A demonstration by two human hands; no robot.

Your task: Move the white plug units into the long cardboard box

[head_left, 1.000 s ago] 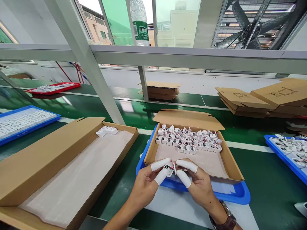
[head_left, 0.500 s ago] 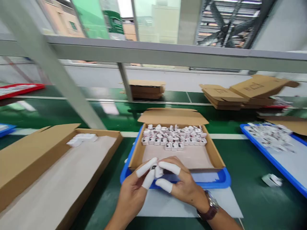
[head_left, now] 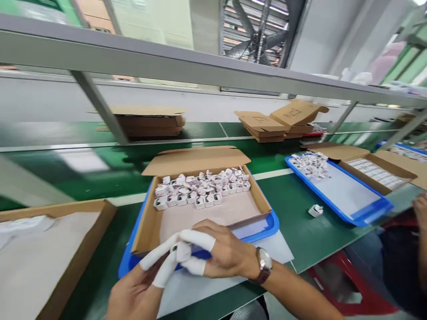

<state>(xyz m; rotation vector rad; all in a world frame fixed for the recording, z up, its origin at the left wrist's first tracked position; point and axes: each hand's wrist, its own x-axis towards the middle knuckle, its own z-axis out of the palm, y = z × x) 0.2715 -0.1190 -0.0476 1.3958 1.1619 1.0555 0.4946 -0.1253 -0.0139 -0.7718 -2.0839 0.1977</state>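
Both hands wear white finger covers and meet in front of an open cardboard box (head_left: 213,220). Between their fingertips is a small white plastic piece (head_left: 183,252) with a dark opening on its left side. My left hand (head_left: 142,278) pinches it from the left, thumb and forefinger closed. From the right, my right hand (head_left: 220,251) grips the same piece between thumb and fingers. Inside the box, several similar white pieces (head_left: 200,191) with thin reddish wires stand in rows toward the back. The box rests on a blue tray (head_left: 271,224).
At left lies another cardboard box (head_left: 83,240) lined with white paper. One loose white piece (head_left: 315,210) sits on the green table (head_left: 283,195). Right of it, a blue tray (head_left: 370,213) holds a heap of pieces. A co-worker's hand (head_left: 420,209) shows at the right edge.
The view has swung to the right, so the box and hands appear further left. A filled box and a co-worker have come into view. Both hands still hold the small white piece.
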